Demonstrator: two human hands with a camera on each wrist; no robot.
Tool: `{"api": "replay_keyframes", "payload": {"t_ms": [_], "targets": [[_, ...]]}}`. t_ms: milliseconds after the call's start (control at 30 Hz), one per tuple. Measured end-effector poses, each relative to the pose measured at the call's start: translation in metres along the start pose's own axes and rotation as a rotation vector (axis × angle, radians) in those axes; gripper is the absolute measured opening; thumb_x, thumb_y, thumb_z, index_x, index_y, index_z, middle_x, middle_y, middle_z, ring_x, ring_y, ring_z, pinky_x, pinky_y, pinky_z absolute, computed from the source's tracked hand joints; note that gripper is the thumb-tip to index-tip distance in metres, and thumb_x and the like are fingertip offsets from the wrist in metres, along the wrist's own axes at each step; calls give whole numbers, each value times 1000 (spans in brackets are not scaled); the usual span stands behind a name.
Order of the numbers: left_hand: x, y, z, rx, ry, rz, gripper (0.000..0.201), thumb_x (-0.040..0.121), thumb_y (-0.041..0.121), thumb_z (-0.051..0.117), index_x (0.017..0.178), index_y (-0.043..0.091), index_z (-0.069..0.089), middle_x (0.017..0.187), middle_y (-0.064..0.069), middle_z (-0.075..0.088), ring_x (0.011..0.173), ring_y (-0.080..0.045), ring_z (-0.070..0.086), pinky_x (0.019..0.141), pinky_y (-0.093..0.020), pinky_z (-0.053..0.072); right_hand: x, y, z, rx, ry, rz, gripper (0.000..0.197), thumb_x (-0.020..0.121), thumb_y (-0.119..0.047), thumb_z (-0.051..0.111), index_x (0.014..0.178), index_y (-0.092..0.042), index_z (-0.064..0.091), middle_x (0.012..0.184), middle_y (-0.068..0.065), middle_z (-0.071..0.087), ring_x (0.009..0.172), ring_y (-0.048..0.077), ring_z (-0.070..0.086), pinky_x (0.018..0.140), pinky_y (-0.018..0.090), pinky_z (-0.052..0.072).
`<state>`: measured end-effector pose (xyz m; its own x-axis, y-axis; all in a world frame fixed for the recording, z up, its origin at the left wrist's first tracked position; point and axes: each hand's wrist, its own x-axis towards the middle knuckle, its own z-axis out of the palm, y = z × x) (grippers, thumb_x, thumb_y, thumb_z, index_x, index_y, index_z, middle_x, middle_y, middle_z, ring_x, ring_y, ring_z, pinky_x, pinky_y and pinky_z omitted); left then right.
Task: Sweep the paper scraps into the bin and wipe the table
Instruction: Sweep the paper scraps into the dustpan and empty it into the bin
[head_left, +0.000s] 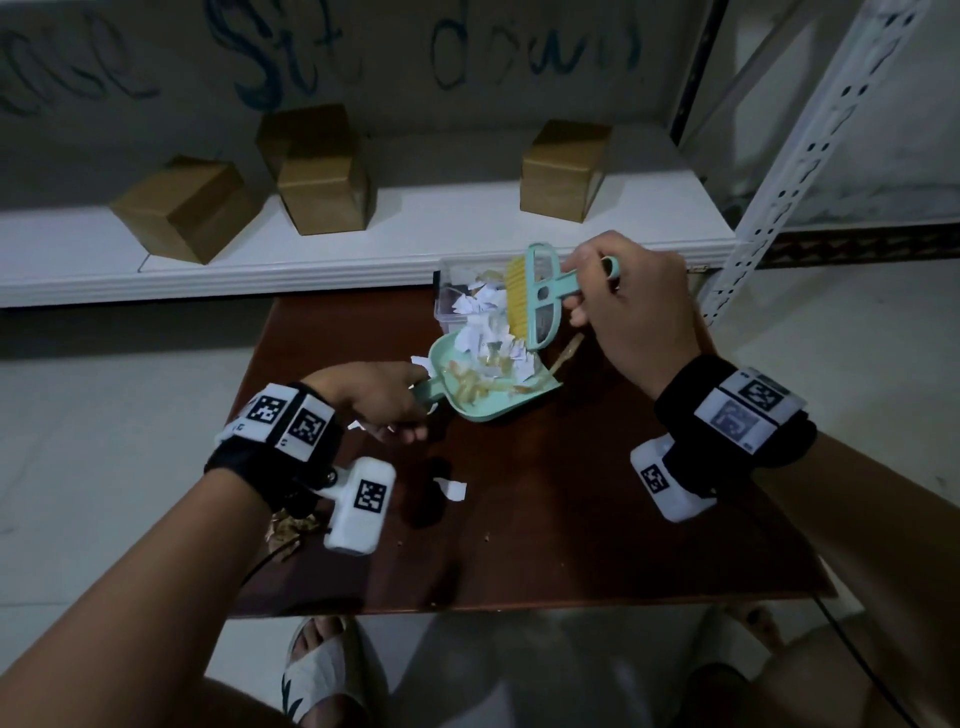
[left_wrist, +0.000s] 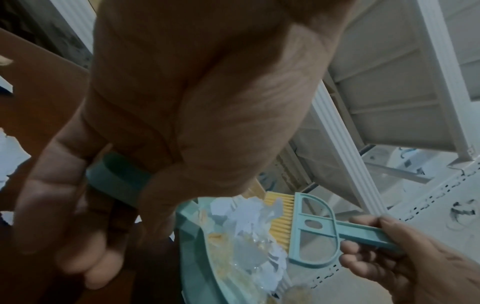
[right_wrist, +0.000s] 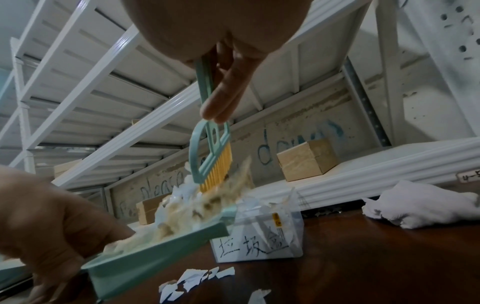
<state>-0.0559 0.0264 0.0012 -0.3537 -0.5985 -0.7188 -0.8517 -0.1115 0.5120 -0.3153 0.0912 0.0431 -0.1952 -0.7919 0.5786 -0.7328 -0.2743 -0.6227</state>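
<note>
My left hand (head_left: 387, 402) grips the handle of a mint-green dustpan (head_left: 498, 400), raised and tilted with its lip over a clear plastic bin (head_left: 447, 291) at the table's far edge. White and tan paper scraps (head_left: 488, 338) lie heaped in the pan and spill into the bin. My right hand (head_left: 618, 301) holds a mint brush (head_left: 540, 296) with yellow bristles (right_wrist: 215, 174), set against the scraps at the pan's far end. In the right wrist view the bin (right_wrist: 259, 236) carries a handwritten label. Loose scraps (right_wrist: 194, 279) lie on the brown table (head_left: 571, 519) under the pan.
A crumpled white cloth (right_wrist: 420, 205) lies on the table right of the bin. A white scrap (head_left: 451, 488) and a tan crumpled piece (head_left: 291, 530) sit near my left wrist. Cardboard boxes (head_left: 322, 176) stand on the white shelf behind. A metal rack upright (head_left: 810, 156) rises at right.
</note>
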Motion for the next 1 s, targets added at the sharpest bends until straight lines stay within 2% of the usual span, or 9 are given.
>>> {"api": "replay_keyframes", "payload": {"t_ms": [133, 200, 400, 533, 600, 700, 800, 900, 1000], "targets": [[-5, 3, -3, -47, 39, 69, 11, 106, 4, 44, 110, 11, 51, 82, -7, 65, 61, -14, 59, 49, -22, 48, 5, 2, -6, -23, 74, -49, 33, 108, -26, 46, 99, -8, 72, 80, 4, 77, 72, 14, 76, 61, 44, 59], [-7, 5, -4, -67, 70, 74, 12, 106, 2, 43, 108, 11, 51, 81, -8, 64, 60, -15, 57, 47, -23, 46, 6, 3, -7, -20, 94, -66, 32, 109, -27, 46, 102, -9, 72, 81, 3, 76, 72, 14, 75, 62, 44, 59], [-6, 4, -6, -129, 161, 67, 15, 102, -3, 46, 101, 11, 49, 77, -13, 61, 57, -21, 50, 55, -27, 38, 9, 9, -9, 0, 150, -96, 38, 111, -33, 44, 107, -7, 70, 91, 6, 76, 74, 17, 75, 61, 45, 59], [-7, 8, -7, -151, 317, 87, 13, 104, 3, 51, 95, 12, 52, 60, -3, 57, 34, -6, 47, 37, -19, 36, 13, 13, -11, 68, 223, -68, 38, 111, -34, 44, 113, -7, 71, 101, 7, 76, 85, 18, 76, 68, 45, 61], [-6, 10, -8, -146, 376, 107, 13, 104, 3, 53, 94, 12, 53, 66, -5, 57, 39, -6, 52, 37, -18, 40, 14, 12, -10, 115, 230, -39, 36, 111, -34, 46, 115, -8, 71, 102, 6, 77, 87, 14, 77, 69, 42, 63], [-7, 12, -8, -170, 391, 106, 10, 103, 1, 51, 101, 10, 56, 76, -8, 59, 55, -13, 55, 41, -19, 44, 13, 13, -8, 162, 213, 25, 35, 110, -37, 47, 115, -13, 71, 102, 5, 77, 90, 15, 77, 71, 43, 64], [-8, 15, -7, -114, 403, 125, 7, 105, 10, 53, 102, 7, 59, 72, -4, 62, 48, -8, 57, 42, -18, 43, 14, 13, -8, 263, 178, 129, 31, 109, -36, 48, 113, -18, 72, 100, 1, 77, 90, 14, 77, 75, 45, 64], [-6, 16, -6, -72, 421, 146, 15, 105, 15, 55, 97, 5, 62, 67, -1, 62, 35, 2, 53, 39, -13, 39, 13, 6, -7, 429, 60, 199, 26, 110, -24, 49, 110, -10, 71, 98, 4, 77, 85, 15, 78, 78, 35, 65], [-4, 16, -6, -84, 422, 138, 13, 103, 10, 55, 94, 7, 64, 70, -3, 65, 41, 0, 57, 45, -15, 44, 8, 2, -3, 524, -94, 245, 29, 110, -21, 50, 111, 0, 71, 92, 11, 77, 79, 19, 77, 74, 26, 64]]}}
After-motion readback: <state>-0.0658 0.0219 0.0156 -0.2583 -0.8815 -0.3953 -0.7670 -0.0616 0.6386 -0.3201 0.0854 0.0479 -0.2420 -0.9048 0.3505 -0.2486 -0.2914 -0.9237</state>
